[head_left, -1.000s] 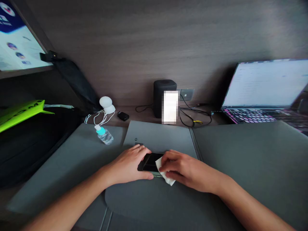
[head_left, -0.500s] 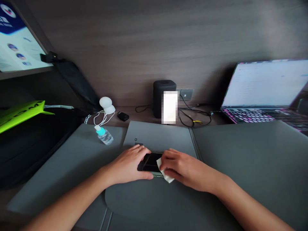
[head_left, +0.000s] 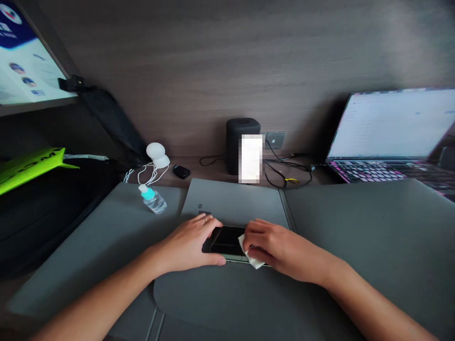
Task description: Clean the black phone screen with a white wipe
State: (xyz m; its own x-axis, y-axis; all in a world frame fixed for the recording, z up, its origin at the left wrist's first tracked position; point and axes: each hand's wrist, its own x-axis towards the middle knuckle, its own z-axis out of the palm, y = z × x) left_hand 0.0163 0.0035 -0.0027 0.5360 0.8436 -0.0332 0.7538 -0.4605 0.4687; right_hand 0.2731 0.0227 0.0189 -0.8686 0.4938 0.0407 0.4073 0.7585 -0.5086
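Note:
A dark-screened smartphone (head_left: 229,242) lies flat on a grey mat (head_left: 227,303). My left hand (head_left: 194,241) grips its left end, thumb along the near edge and fingers on the far edge. In my right hand (head_left: 270,244) a folded white tissue (head_left: 254,259) is pinched and pressed on the right part of the screen. That hand hides the phone's right end. To the left, a small clear spray bottle (head_left: 155,202) with a turquoise and white top lies tilted on the mat.
Behind the mat are a white round-headed device (head_left: 156,155) with a cord, a black key fob (head_left: 181,171), a black speaker (head_left: 236,147) and black cables (head_left: 295,166). An opened laptop (head_left: 394,128) stands at right. A black bag (head_left: 46,213) sits at left.
My right hand has slid a little to the right along the phone with the tissue, baring more of the screen. My left hand keeps its hold.

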